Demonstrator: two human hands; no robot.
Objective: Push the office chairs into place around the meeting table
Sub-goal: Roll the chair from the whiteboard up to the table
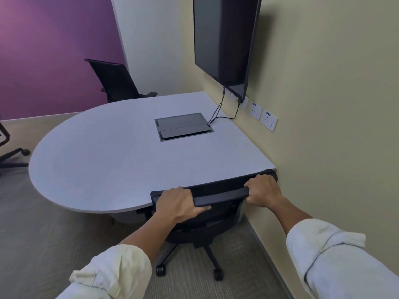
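A black office chair (220, 194) stands at the near edge of the pale grey meeting table (103, 156), its seat tucked under the tabletop. My left hand (179, 202) grips the left end of the chair's top rail. At the right end of the same rail my right hand (264, 190) is closed around it, close to the wall. A second black chair (114, 80) sits at the table's far side. Part of a third chair (8, 152) shows at the left edge of the view, away from the table.
The table butts against a cream wall (334, 126) on the right, bearing a mounted screen (222, 44) and power sockets (262, 116). A grey cable box (183, 128) is set into the tabletop with cords running to the wall. Grey carpet (54, 234) spreads left of my chair.
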